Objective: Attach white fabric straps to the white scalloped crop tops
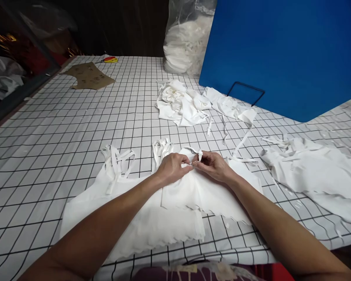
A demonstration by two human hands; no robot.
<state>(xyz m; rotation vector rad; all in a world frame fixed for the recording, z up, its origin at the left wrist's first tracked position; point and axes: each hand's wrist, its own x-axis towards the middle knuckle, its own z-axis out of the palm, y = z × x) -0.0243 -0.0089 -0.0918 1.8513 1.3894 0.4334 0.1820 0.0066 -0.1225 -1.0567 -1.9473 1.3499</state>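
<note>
In the head view, my left hand (174,167) and my right hand (214,166) meet over a white strappy top (213,193) that lies on the table. Both hands are closed in a pinch, fingertips nearly touching, on the top's thin white strap near its upper edge. A small white piece, perhaps a strap slider (200,154), shows by my right fingers. What exactly sits between the fingertips is partly hidden. Under my left forearm lies another white top (111,203), with its looped straps (114,162) pointing away from me.
White garments lie in a crumpled pile (183,103) farther back and in another pile (312,164) at right. A blue board (275,50) with a black wire stand (245,86) rises behind. A bag of white cloth (188,47), brown pattern piece (90,76) and scissors (110,59) rest at the back.
</note>
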